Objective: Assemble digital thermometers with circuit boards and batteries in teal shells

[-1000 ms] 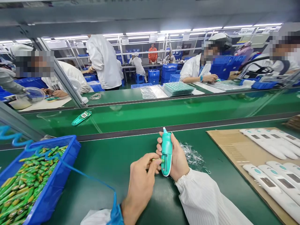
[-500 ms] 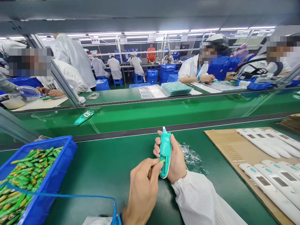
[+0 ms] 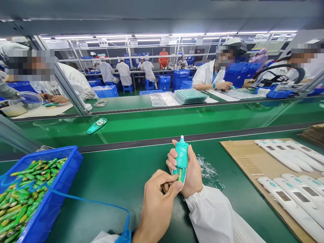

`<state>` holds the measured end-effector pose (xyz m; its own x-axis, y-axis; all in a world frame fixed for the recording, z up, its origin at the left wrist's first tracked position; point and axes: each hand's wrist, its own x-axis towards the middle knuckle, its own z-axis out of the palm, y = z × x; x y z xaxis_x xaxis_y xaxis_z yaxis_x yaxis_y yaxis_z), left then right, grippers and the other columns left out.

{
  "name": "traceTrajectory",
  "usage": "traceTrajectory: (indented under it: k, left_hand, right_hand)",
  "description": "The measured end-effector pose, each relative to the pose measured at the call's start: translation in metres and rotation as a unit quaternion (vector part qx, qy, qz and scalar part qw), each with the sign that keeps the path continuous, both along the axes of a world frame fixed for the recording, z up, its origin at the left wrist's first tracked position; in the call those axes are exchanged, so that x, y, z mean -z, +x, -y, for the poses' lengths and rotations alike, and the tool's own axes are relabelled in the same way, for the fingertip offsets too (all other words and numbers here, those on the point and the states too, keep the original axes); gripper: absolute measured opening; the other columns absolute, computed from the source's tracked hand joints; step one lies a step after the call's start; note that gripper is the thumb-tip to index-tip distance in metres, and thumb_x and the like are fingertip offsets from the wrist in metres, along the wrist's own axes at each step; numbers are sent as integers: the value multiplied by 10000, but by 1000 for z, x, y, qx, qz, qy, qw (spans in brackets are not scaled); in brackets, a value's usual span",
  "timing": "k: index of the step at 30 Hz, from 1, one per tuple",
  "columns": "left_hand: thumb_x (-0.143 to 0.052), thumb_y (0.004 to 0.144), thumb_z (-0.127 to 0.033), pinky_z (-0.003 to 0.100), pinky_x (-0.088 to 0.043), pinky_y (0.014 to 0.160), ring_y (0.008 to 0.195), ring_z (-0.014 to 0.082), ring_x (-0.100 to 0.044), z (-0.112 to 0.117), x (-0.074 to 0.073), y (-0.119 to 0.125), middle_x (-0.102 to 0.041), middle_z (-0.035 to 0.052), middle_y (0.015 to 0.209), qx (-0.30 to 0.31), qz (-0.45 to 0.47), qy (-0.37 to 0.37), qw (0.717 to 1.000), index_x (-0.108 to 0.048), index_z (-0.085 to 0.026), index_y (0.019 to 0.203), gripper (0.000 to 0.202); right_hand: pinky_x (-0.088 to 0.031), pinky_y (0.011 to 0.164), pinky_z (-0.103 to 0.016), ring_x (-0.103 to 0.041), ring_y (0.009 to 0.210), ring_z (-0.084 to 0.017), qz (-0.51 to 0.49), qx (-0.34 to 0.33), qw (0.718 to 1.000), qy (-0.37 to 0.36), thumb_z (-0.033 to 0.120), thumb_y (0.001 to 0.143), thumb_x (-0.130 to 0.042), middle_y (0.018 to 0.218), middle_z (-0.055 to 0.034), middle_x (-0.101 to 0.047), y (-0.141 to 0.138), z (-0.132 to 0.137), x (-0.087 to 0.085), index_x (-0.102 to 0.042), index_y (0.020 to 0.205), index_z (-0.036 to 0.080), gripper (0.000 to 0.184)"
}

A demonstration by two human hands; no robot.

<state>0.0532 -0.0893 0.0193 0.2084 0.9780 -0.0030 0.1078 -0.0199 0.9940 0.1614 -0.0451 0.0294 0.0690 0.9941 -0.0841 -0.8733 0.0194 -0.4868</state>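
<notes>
My right hand is wrapped round a teal and white ear thermometer, its pale tip pointing up and away from me. The thermometer's battery compartment lies uncovered and faces me. In it sits a slim green battery. My left hand is closed, thumb and fingers pinched at the battery's lower end, which they hide. A blue strap with a coiled cord circles my left wrist. Left of my hands stands a blue bin heaped with green and yellow batteries.
Cardboard at right carries several white thermometers in rows. Crumpled clear plastic lies beside my right hand. Beyond the bench edge, a green belt bears an opened teal device. Co-workers sit across it.
The battery now lies along the compartment, and my left fingers have shifted to its lower end. Both hands moved slightly right. The opened device on the belt moved right.
</notes>
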Motion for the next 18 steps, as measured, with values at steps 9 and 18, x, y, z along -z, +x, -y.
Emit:
traceTrajectory:
  k: [9,18]
  left_hand:
    - [-810,670,-276,222,-425,621,693,106,-497,-8,0,-1,-503,-29,748,-15,112,-106,988,-462,-198,703,359]
    - [-840,674,-323,253,-473,689,765,134,-558,-18,7,-14,-595,15,824,62,138,-137,979,-423,-200,730,437]
  right_hand:
    - [-337,455,-190,-377,500,-52,33,-39,999,13,579,933,-450,713,24,-409,-8,6,2,-535,1197,230,445]
    - [-419,513,-202,-477,562,-67,138,-102,985,-3,606,857,-573,798,-8,-537,-16,12,7,-587,1170,208,507]
